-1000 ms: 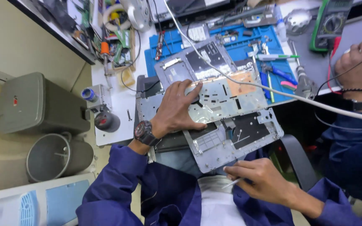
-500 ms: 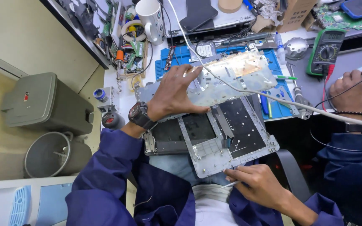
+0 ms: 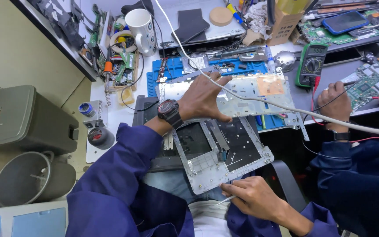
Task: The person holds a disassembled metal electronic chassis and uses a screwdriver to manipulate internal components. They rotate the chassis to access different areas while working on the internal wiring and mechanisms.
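From the head camera I see my left hand (image 3: pixel 205 98) spread over a thin silver metal backing plate (image 3: pixel 242 98), its fingers (image 3: pixel 218 83) clamped on the top edge and the thumb beneath, tilting the plate up and away from the laptop palmrest shell (image 3: pixel 220 153) — apparently to expose the dark bays underneath. The shell lies half on the table (image 3: pixel 115 118) edge, half over my lap, which seems to bring it close for work. My right hand (image 3: pixel 253 197) rests at the shell's near corner, fingers narrowed around a slim pale tool (image 3: pixel 224 200), likely kept ready against the rim. A white cable (image 3: pixel 286 107) runs across the plate from the back of the table. Behind the plate lies a blue work mat (image 3: pixel 176 68) with small parts; a white mug (image 3: pixel 141 26) stands farther back. To the right a co-worker's hand (image 3: pixel 336 103) rests by a green multimeter (image 3: pixel 311 63) — well apart from my own. Grey bins (image 3: pixel 23 116) stand on the floor at left.
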